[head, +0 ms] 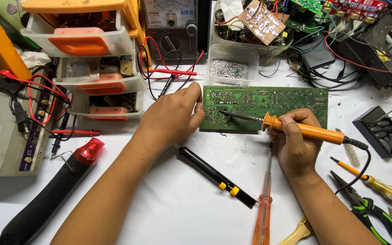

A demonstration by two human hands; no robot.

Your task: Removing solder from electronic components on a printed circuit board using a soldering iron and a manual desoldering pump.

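A green circuit board (286, 102) lies solder-side up on the white table. My left hand (171, 118) grips its left edge and steadies it. My right hand (296, 143) is closed around an orange soldering iron (311, 132), held like a pen. The iron's dark tip rests on the left part of the board, close to my left fingers. Its black cord trails off to the right. A black desoldering pump (216, 174) with yellow buttons lies between my forearms. An orange-handled screwdriver (264, 206) lies under my right wrist.
Orange-and-clear parts drawers (91, 59) stand at the back left, a multimeter (171, 27) with red probe leads behind. A clear tub of metal bits (232, 66), loose boards and wires fill the back. A black heat gun (51, 195) lies left; green pliers (368, 208) and a yellow screwdriver (377, 186) lie right.
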